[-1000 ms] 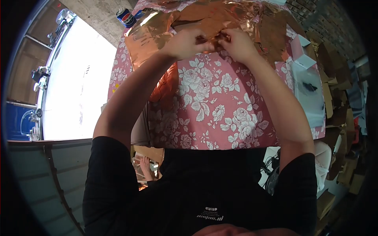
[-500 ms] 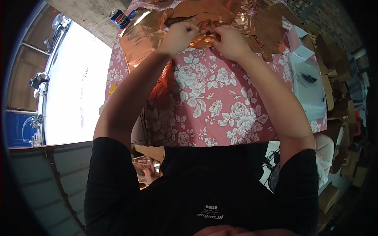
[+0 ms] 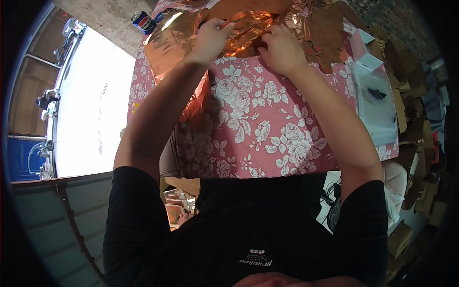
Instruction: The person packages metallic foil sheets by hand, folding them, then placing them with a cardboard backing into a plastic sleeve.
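Observation:
Crumpled copper-coloured foil (image 3: 246,36) lies between my two hands at the far side of the table. My left hand (image 3: 213,40) is closed, thumb and fingers pinching the foil's left part. On the other side, my right hand (image 3: 283,50) has its fingers curled together at the foil's right edge, gripping it. More shiny copper sheeting (image 3: 174,50) spreads under and around both hands, and a strip of it hangs near my left forearm. The fingertips are partly hidden by the hands themselves.
A pink floral cloth (image 3: 258,124) covers the table. A blue can (image 3: 142,21) stands at the far left. On the right are a white box (image 3: 366,51) and a clear plastic bag (image 3: 375,110). Another person's hand (image 3: 184,218) shows below the table's left side, with cardboard (image 3: 399,239) at right.
My left hand has moved slightly left and up, away from my right hand. The foil between them is spread wider. The other person's hand below has shifted down.

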Motion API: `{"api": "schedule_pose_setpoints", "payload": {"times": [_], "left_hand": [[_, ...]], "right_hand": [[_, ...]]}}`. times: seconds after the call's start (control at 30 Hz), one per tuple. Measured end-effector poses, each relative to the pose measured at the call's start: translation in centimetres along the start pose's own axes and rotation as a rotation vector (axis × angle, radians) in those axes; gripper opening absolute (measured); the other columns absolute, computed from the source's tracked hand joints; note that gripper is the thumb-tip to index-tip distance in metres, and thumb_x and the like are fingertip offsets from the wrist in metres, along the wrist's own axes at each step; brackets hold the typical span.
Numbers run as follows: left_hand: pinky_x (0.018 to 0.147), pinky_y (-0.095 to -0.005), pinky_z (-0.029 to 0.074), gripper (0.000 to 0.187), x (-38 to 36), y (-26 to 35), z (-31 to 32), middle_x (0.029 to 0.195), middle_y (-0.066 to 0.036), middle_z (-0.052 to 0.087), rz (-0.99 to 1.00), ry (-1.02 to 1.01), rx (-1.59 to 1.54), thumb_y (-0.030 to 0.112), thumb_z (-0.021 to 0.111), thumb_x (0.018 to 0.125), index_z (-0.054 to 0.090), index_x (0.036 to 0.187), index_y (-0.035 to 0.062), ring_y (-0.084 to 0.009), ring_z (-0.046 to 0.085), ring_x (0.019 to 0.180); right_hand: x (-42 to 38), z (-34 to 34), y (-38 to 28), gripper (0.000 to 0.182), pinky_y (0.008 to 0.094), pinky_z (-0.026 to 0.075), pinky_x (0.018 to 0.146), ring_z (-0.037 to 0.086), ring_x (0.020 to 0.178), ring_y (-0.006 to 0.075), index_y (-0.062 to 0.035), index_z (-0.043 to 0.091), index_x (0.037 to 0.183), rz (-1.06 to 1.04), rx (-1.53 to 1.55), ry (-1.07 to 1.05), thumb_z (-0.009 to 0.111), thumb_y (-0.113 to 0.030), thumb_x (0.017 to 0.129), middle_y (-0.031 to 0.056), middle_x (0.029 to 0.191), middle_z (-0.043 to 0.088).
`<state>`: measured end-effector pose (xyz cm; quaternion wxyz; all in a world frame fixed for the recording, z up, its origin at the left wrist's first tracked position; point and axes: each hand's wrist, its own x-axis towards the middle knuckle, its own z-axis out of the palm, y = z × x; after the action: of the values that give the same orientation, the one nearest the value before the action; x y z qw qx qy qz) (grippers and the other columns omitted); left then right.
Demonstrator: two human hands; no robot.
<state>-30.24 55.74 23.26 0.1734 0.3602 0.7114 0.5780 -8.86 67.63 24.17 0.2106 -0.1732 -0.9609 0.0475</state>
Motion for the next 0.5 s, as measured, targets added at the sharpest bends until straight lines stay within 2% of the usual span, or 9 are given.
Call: {"api": "schedule_pose_setpoints", "payload": {"times": [0.1,0.17,0.23,0.3,0.33,0.37,0.43,0.47,0.5], "left_hand": [[0.079,-0.0387,0.059,0.038,-0.3,0.4,-0.5,0.102,-0.018,0.08,0.153,0.009,0.34,0.026,0.084,0.095,0.073,0.116,-0.0039,-0.0254,0.077,0.089],[0.082,-0.04,0.06,0.038,-0.8,0.9,0.0,0.104,-0.019,0.08,0.225,0.025,0.367,0.025,0.084,0.094,0.073,0.117,-0.0029,-0.0282,0.078,0.092],[0.084,-0.0414,0.06,0.038,-0.5,1.3,0.3,0.105,-0.02,0.08,0.298,0.043,0.393,0.024,0.084,0.093,0.073,0.119,-0.002,-0.0309,0.078,0.095],[0.085,-0.0396,0.059,0.037,0.0,2.2,0.4,0.098,-0.016,0.077,0.405,0.143,0.461,0.028,0.085,0.094,0.074,0.114,-0.0016,-0.0271,0.075,0.088],[0.086,-0.0406,0.059,0.038,0.8,2.6,0.4,0.1,-0.019,0.078,0.49,0.187,0.432,0.028,0.087,0.092,0.075,0.113,-0.0015,-0.0296,0.076,0.091],[0.086,-0.0406,0.059,0.038,1.5,3.3,0.2,0.1,-0.019,0.078,0.49,0.188,0.43,0.028,0.087,0.092,0.075,0.113,-0.0015,-0.0296,0.076,0.091],[0.083,-0.0377,0.061,0.037,3.0,6.3,-0.6,0.106,-0.018,0.08,0.5,0.249,0.584,0.028,0.086,0.093,0.076,0.115,-0.0003,-0.0263,0.078,0.094],[0.086,-0.0486,0.06,0.027,4.1,7.4,-0.6,0.093,-0.025,0.078,0.362,0.26,0.493,0.029,0.081,0.094,0.079,0.103,0.0034,-0.0365,0.078,0.092],[0.086,-0.0486,0.06,0.027,5.7,8.0,-0.9,0.093,-0.025,0.078,0.365,0.259,0.492,0.029,0.081,0.094,0.079,0.103,0.0034,-0.0365,0.078,0.092]], "right_hand": [[-0.1,-0.2,-0.6,0.042,0.0475,0.048,0.114,0.061,0.13,0.0368,-0.005,0.072,0.124,-0.076,0.047,0.181,0.084,-0.02,0.087,0.0154,0.13,0.068],[0.3,-0.5,-0.9,0.051,0.048,0.048,0.114,0.06,0.133,0.038,-0.0041,0.068,0.132,-0.291,0.058,0.324,0.084,-0.02,0.086,0.0169,0.136,0.068],[0.4,-1.1,-1.3,0.059,0.0497,0.049,0.113,0.06,0.134,0.038,-0.0032,0.062,0.141,-0.293,0.029,0.308,0.083,-0.025,0.09,0.0188,0.139,0.068],[0.7,-2.8,-1.9,0.065,0.0526,0.048,0.112,0.061,0.133,0.0371,-0.0026,0.057,0.148,0.098,0.233,-0.216,0.08,-0.035,0.096,0.0204,0.136,0.069],[0.8,-3.0,-1.6,0.058,0.0514,0.049,0.11,0.062,0.132,0.0352,-0.0043,0.067,0.139,0.148,0.187,-0.282,0.074,-0.048,0.1,0.019,0.133,0.07],[0.8,-2.9,-1.1,0.058,0.0514,0.049,0.11,0.062,0.132,0.0352,-0.0043,0.067,0.139,0.148,0.184,-0.283,0.074,-0.048,0.1,0.019,0.133,0.07],[0.7,-1.9,0.2,0.052,0.0484,0.05,0.106,0.064,0.126,0.0346,-0.0079,0.079,0.121,-0.06,0.049,-0.168,0.071,-0.055,0.1,0.0154,0.127,0.071],[0.3,-1.2,0.7,0.057,0.0508,0.051,0.106,0.063,0.126,0.0351,-0.0102,0.083,0.108,-0.112,0.009,-0.017,0.068,-0.064,0.098,0.0152,0.123,0.072],[0.2,-0.4,1.2,0.057,0.0508,0.051,0.106,0.063,0.126,0.0351,-0.0102,0.083,0.108,-0.111,0.007,-0.015,0.068,-0.064,0.098,0.0152,0.123,0.072]]}}
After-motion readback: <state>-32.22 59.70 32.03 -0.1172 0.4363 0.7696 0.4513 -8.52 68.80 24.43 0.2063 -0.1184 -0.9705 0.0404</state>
